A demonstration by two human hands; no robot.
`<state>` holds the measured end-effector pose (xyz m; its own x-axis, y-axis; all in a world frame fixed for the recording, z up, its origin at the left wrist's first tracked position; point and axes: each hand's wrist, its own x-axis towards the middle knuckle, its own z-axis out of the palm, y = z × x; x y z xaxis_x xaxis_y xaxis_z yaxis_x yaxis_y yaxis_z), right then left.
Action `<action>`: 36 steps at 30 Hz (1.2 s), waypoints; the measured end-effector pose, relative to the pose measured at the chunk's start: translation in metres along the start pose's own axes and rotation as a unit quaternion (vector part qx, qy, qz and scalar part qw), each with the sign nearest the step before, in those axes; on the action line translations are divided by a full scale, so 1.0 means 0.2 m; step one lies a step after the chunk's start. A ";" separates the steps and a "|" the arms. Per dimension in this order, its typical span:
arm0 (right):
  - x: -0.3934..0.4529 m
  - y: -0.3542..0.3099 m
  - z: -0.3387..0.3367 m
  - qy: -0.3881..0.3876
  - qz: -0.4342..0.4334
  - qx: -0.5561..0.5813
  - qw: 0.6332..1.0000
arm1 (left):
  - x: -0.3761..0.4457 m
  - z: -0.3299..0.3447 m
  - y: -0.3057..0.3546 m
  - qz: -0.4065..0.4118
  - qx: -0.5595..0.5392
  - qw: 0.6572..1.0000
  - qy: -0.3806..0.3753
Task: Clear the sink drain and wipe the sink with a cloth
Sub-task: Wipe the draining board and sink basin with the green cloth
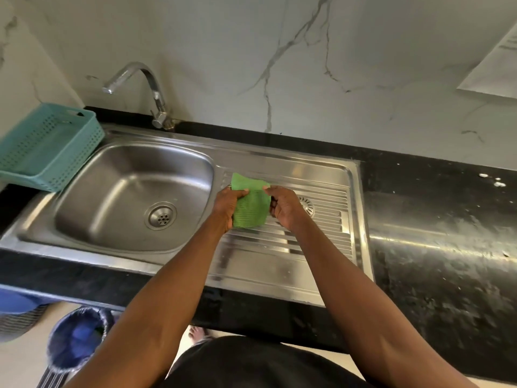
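A green cloth hangs between both hands above the ribbed drainboard of the steel sink. My left hand grips the cloth's left edge, thumb over its top. My right hand pinches its right edge. The sink bowl lies to the left, with its round drain in the bottom. A second small drain sits in the drainboard, partly hidden behind my right hand.
A chrome tap rises behind the bowl. A teal perforated basket stands at the sink's left end. Black stone counter stretches to the right. A lined bin stands on the floor below left.
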<state>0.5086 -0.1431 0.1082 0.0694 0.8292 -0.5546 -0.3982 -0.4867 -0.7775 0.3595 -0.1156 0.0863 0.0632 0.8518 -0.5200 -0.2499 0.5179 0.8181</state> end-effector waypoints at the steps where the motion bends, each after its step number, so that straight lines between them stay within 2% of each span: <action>1: 0.02 0.01 0.03 -0.005 0.002 0.006 1.000 | 0.00 -0.02 0.01 0.016 0.024 0.999 0.025; 3: 0.04 0.02 0.09 -0.019 0.003 0.015 1.000 | 0.02 -0.07 0.02 0.064 0.103 0.989 0.091; 5: 0.05 0.03 0.16 -0.036 -0.008 0.010 0.999 | 0.04 -0.12 0.04 0.119 0.199 0.960 0.154; 6: 0.06 0.03 0.20 -0.042 -0.013 0.014 0.999 | 0.04 -0.14 0.05 0.144 0.228 0.950 0.159; 8: 0.07 0.03 0.29 -0.050 -0.030 0.030 0.998 | 0.05 -0.17 0.09 0.165 0.234 0.950 0.125; 11: 0.12 0.03 0.42 -0.052 -0.040 0.037 0.997 | 0.05 -0.25 0.18 0.101 0.124 0.986 0.036; 15: 0.21 0.04 0.60 -0.037 -0.039 0.002 0.999 | 0.18 -0.48 0.29 0.044 0.091 0.994 -0.030; 18: 0.30 0.03 0.71 0.056 -0.077 -0.019 0.995 | 0.31 -0.62 0.37 0.018 0.064 0.997 -0.025; 21: 0.40 -0.02 0.75 0.202 -0.161 -0.111 0.960 | 0.43 -0.67 0.47 0.024 0.098 0.994 -0.029; 24: 0.46 -0.10 0.73 0.306 -0.214 -0.185 0.909 | 0.52 -0.64 0.56 0.023 0.052 0.995 -0.076; 26: 0.51 -0.14 0.68 0.390 -0.200 -0.240 0.866 | 0.59 -0.60 0.59 0.012 0.029 0.994 -0.104; 28: 0.54 -0.14 0.63 0.480 -0.148 -0.352 0.790 | 0.64 -0.58 0.60 0.026 0.114 0.989 -0.092; 29: 0.56 -0.12 0.62 0.498 -0.138 -0.418 0.747 | 0.65 -0.58 0.59 0.055 0.188 0.978 -0.074; 30: 0.58 -0.09 0.63 0.484 -0.144 -0.472 0.723 | 0.66 -0.58 0.58 0.093 0.262 0.959 -0.048; 31: 0.61 -0.05 0.66 0.445 -0.157 -0.508 0.721 | 0.67 -0.58 0.56 0.130 0.321 0.938 -0.019; 33: 0.66 0.05 0.75 0.358 -0.162 -0.545 0.741 | 0.68 -0.59 0.53 0.204 0.392 0.897 0.022; 36: 0.75 0.15 0.82 0.309 -0.104 -0.565 0.758 | 0.74 -0.59 0.50 0.302 0.468 0.830 0.019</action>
<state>0.3570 0.0116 0.0503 0.5770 0.8033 -0.1473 0.6933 -0.5771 -0.4316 0.2288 0.0533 0.0620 0.1635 0.9847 0.0610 0.6368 -0.1525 0.7558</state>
